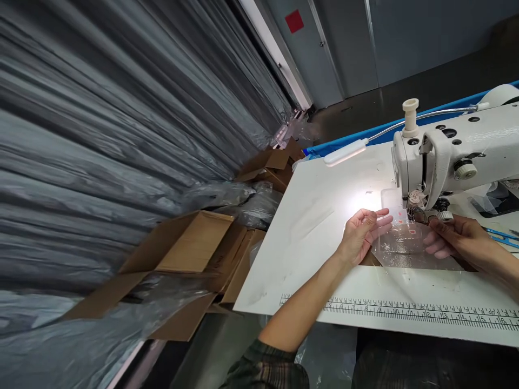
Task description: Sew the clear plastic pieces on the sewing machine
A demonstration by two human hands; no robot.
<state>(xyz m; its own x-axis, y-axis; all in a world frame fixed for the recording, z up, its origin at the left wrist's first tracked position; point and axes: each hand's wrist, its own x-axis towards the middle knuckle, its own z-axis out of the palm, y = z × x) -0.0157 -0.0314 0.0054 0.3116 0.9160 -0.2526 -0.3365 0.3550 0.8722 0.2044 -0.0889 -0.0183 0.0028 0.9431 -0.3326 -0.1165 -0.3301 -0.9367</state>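
A clear plastic sheet (pixel 401 246) with small pink marks lies on the white sewing table (pixel 308 227), under the needle of a white sewing machine (pixel 454 151). My left hand (pixel 360 233) rests at the sheet's left edge, fingers curled round that edge. My right hand (pixel 456 237) lies on the sheet's right side just below the presser foot, fingers bent and pressing on the plastic. The needle area is partly hidden by the machine head.
A gooseneck lamp (pixel 346 152) lights the table. A printed ruler (pixel 405 310) runs along the front edge. Blue scissors (pixel 500 236) lie at the right. Open cardboard boxes (pixel 190 254) and plastic bags sit on the floor left, beside a plastic-covered wall.
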